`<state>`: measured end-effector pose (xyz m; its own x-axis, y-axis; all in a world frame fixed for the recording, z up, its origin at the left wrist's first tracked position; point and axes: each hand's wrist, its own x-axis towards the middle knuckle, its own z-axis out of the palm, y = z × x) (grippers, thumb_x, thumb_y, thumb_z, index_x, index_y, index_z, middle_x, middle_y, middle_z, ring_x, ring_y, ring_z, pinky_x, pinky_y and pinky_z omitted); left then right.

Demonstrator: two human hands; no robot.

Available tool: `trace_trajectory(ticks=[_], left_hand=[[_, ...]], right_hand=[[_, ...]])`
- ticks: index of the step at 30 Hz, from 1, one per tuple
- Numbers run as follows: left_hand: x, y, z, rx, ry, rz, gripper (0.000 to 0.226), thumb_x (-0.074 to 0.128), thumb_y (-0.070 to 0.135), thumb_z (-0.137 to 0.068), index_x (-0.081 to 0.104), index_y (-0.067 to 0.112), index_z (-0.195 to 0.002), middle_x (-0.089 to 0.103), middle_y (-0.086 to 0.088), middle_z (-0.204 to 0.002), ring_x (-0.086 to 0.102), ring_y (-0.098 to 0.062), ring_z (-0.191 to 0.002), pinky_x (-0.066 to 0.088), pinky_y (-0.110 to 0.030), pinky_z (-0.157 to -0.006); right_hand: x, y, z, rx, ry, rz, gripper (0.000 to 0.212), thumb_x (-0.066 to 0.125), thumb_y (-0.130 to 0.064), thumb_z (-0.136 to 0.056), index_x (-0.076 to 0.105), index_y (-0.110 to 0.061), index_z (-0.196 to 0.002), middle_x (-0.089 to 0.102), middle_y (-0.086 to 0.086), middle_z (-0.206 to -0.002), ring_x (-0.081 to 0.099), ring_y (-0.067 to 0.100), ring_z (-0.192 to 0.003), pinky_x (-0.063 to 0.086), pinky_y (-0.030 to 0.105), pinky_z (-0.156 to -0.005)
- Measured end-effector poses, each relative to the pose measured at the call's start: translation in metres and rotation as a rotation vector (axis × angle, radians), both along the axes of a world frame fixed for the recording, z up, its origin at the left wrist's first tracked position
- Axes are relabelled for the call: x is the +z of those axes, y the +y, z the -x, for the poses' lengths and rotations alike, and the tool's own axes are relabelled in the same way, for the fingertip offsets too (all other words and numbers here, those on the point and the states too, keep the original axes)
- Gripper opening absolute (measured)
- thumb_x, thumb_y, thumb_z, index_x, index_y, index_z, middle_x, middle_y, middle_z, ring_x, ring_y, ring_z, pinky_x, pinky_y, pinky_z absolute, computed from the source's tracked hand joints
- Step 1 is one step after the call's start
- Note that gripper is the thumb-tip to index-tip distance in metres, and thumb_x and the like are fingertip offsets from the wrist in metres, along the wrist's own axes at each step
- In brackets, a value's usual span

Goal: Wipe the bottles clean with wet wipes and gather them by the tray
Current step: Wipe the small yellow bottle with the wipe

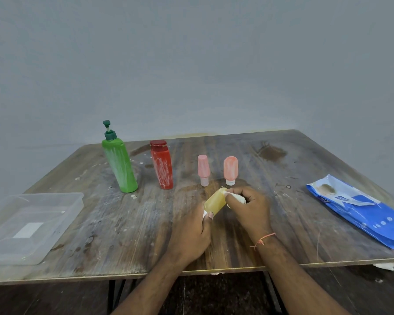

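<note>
Stained wooden table (237, 155), seemingly grey wall (191, 53).

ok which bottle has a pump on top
The green bottle, tallest and farthest left in the row. The red, both pink and the hand-held yellow bottle have plain caps or none visible.

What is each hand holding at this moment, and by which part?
The left hand grips the yellow bottle by its near, lower end. The right hand pinches a bunched white wet wipe against the bottle's far end.
</note>
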<state>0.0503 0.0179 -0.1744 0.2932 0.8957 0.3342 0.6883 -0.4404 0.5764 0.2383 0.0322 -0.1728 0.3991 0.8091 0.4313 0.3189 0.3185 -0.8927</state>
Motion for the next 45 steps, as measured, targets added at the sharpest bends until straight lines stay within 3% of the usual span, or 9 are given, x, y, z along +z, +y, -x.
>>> trace_trajectory(ticks=[6, 10, 16, 20, 25, 31, 38, 41, 45], left_hand=[[0.001, -0.003, -0.002, 0.018, 0.072, -0.057, 0.019, 0.041, 0.044, -0.110, 0.051, 0.032, -0.120, 0.059, 0.015, -0.091, 0.059, -0.004, -0.078, 0.052, -0.031, -0.068], [0.002, -0.003, -0.002, 0.016, 0.054, -0.057, 0.015, 0.041, 0.042, -0.110, 0.050, 0.034, -0.119, 0.058, 0.016, -0.090, 0.058, -0.004, -0.077, 0.052, -0.033, -0.067], [0.001, -0.003, -0.003, 0.036, 0.089, -0.085, 0.017, 0.041, 0.043, -0.110, 0.051, 0.033, -0.118, 0.057, 0.017, -0.091, 0.057, -0.003, -0.078, 0.050, -0.029, -0.067], [0.003, -0.004, -0.003, 0.041, 0.087, -0.055, 0.018, 0.041, 0.043, -0.110, 0.052, 0.032, -0.121, 0.059, 0.016, -0.093, 0.058, -0.002, -0.080, 0.052, -0.030, -0.070], [0.003, -0.006, -0.005, 0.053, 0.138, -0.095, 0.019, 0.041, 0.044, -0.110, 0.050, 0.031, -0.121, 0.053, 0.019, -0.092, 0.053, 0.000, -0.076, 0.033, -0.019, -0.061], [0.004, -0.009, -0.005, 0.047, 0.130, -0.081, 0.027, 0.039, 0.044, -0.111, 0.054, 0.029, -0.128, 0.064, 0.012, -0.109, 0.059, -0.004, -0.092, 0.053, -0.028, -0.082], [0.003, -0.009, -0.007, 0.037, 0.150, -0.115, 0.028, 0.038, 0.044, -0.110, 0.051, 0.030, -0.131, 0.063, 0.011, -0.111, 0.060, -0.007, -0.093, 0.055, -0.036, -0.082], [0.003, -0.009, -0.006, 0.028, 0.153, -0.122, 0.026, 0.038, 0.044, -0.110, 0.050, 0.030, -0.129, 0.063, 0.012, -0.108, 0.059, -0.006, -0.090, 0.055, -0.037, -0.080], [0.002, -0.007, -0.006, 0.028, 0.155, -0.123, 0.028, 0.037, 0.043, -0.106, 0.047, 0.031, -0.128, 0.064, 0.012, -0.109, 0.062, -0.008, -0.092, 0.055, -0.039, -0.080]], right_hand=[[0.001, 0.000, 0.002, -0.074, 0.016, 0.027, 0.012, 0.083, -0.021, -0.086, 0.081, -0.033, -0.086, 0.076, -0.022, -0.082, 0.070, 0.001, -0.084, 0.054, 0.021, -0.064], [0.000, -0.001, 0.000, -0.002, -0.022, -0.012, 0.017, 0.085, -0.017, -0.086, 0.082, -0.033, -0.087, 0.076, -0.024, -0.086, 0.072, 0.004, -0.089, 0.058, 0.020, -0.069], [-0.002, 0.002, 0.001, -0.079, 0.007, 0.034, 0.008, 0.083, -0.022, -0.086, 0.083, -0.030, -0.088, 0.077, -0.019, -0.085, 0.071, 0.003, -0.085, 0.058, 0.027, -0.069], [0.000, -0.001, 0.001, 0.013, -0.036, -0.031, 0.020, 0.083, -0.013, -0.086, 0.083, -0.033, -0.090, 0.078, -0.019, -0.090, 0.073, 0.006, -0.091, 0.060, 0.025, -0.075], [-0.002, 0.001, 0.002, -0.063, -0.016, 0.021, 0.013, 0.083, -0.018, -0.085, 0.082, -0.031, -0.086, 0.077, -0.019, -0.086, 0.070, 0.002, -0.087, 0.058, 0.026, -0.070], [-0.003, -0.001, 0.001, 0.024, -0.113, -0.036, 0.018, 0.084, -0.014, -0.086, 0.084, -0.031, -0.092, 0.078, -0.018, -0.093, 0.072, 0.007, -0.093, 0.060, 0.024, -0.076], [0.001, -0.002, 0.003, -0.103, -0.087, -0.015, 0.010, 0.083, -0.023, -0.088, 0.082, -0.032, -0.091, 0.076, -0.020, -0.092, 0.069, 0.000, -0.090, 0.058, 0.023, -0.072], [0.000, -0.003, 0.003, -0.035, -0.141, -0.039, 0.014, 0.082, -0.016, -0.087, 0.085, -0.027, -0.096, 0.077, -0.018, -0.096, 0.071, 0.003, -0.094, 0.059, 0.024, -0.078], [0.006, -0.012, 0.009, 0.086, -0.293, -0.093, 0.019, 0.082, -0.011, -0.085, 0.085, -0.027, -0.094, 0.076, -0.018, -0.095, 0.072, 0.005, -0.095, 0.052, 0.014, -0.080]])
